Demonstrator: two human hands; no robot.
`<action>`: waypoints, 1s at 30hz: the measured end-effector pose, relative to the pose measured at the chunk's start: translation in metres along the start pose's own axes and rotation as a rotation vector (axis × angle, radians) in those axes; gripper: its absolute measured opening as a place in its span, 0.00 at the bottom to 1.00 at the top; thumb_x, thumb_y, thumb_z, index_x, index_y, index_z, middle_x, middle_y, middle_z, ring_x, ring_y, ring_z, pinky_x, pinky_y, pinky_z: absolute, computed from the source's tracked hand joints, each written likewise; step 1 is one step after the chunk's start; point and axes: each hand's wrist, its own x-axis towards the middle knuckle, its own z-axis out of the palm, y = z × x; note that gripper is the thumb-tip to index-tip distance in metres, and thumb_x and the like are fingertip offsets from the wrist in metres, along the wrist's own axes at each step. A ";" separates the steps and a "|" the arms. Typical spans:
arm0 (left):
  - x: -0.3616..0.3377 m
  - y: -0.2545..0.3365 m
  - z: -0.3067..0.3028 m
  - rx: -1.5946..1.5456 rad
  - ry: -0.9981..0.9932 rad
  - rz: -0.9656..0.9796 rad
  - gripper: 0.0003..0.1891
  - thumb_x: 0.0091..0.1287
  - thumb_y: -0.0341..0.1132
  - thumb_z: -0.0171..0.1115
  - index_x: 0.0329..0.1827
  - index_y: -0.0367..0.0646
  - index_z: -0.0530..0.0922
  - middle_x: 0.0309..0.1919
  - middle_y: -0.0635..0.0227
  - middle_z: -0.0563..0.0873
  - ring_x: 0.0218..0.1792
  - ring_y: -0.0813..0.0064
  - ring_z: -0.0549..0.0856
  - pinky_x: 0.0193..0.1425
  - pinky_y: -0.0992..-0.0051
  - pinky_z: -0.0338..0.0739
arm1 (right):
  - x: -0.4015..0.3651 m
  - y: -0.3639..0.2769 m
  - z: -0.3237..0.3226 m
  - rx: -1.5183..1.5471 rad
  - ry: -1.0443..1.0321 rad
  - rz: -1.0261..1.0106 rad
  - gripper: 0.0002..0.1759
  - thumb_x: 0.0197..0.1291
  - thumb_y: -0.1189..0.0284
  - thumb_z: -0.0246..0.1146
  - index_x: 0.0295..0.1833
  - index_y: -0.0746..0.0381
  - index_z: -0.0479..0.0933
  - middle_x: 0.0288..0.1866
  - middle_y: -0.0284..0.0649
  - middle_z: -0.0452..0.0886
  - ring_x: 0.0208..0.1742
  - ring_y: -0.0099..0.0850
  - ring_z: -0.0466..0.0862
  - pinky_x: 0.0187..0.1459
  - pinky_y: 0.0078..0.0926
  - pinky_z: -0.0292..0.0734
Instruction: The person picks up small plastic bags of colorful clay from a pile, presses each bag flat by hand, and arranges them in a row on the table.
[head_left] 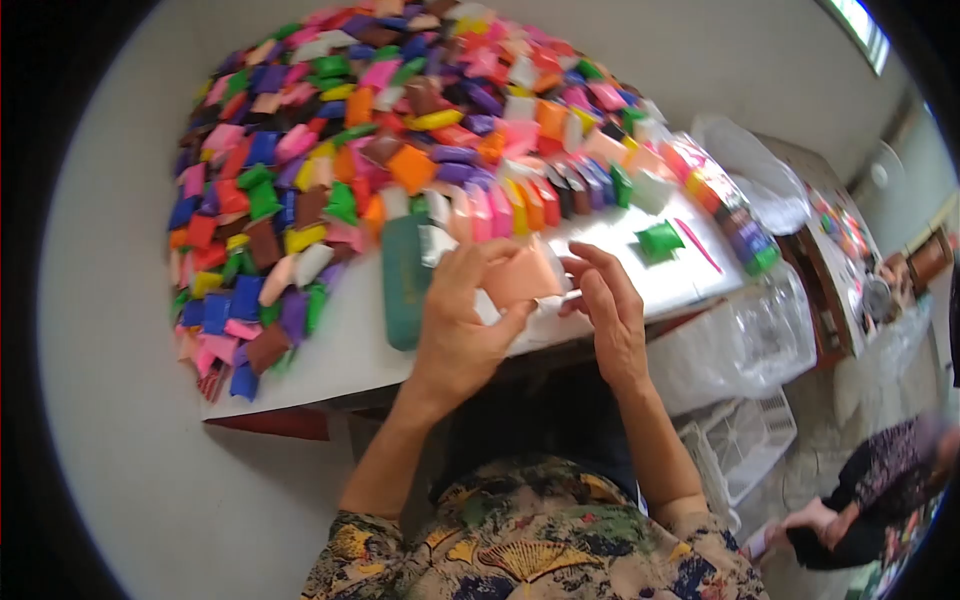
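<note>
A peach-coloured packet [525,277] in shiny clear wrap is gripped by my left hand [462,318], thumb below and fingers above. My right hand [610,310] hovers at the packet's right end with its fingers apart and partly bent; whether a fingertip touches the wrap is blurred. Behind both hands, packets of several colours [520,205] stand upright in a row. A dark green block or case [402,290] lies left of my left hand. Beyond my right hand are a green packet [660,241] and a thin pink stick [698,246].
A large heap of coloured packets [300,150] covers the back and left of the white table [340,345]. At the right edge stand a filled multicoloured bag [722,205] and clear plastic bags [745,335]. A white crate [745,440] sits below; another person [880,490] is at lower right.
</note>
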 end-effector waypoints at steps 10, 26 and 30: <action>-0.020 0.002 0.059 0.147 -0.140 -0.100 0.35 0.50 0.34 0.79 0.61 0.30 0.76 0.56 0.52 0.77 0.57 0.51 0.75 0.65 0.60 0.70 | 0.020 0.009 -0.036 -0.880 0.008 -0.226 0.13 0.61 0.74 0.67 0.50 0.68 0.80 0.45 0.47 0.84 0.44 0.41 0.84 0.48 0.40 0.78; -0.031 -0.016 0.035 0.019 -0.138 -0.136 0.18 0.61 0.22 0.65 0.55 0.32 0.80 0.50 0.56 0.79 0.53 0.56 0.80 0.57 0.66 0.75 | -0.013 0.024 -0.014 -1.297 -0.280 -0.556 0.27 0.66 0.72 0.62 0.68 0.72 0.70 0.72 0.56 0.71 0.77 0.51 0.68 0.76 0.53 0.59; -0.032 -0.019 0.042 -0.009 -0.060 -0.101 0.11 0.61 0.21 0.65 0.47 0.32 0.82 0.43 0.57 0.79 0.46 0.57 0.80 0.49 0.66 0.76 | -0.008 0.014 -0.020 -1.248 -0.356 -0.545 0.31 0.63 0.72 0.66 0.70 0.70 0.68 0.72 0.57 0.70 0.77 0.52 0.67 0.76 0.52 0.61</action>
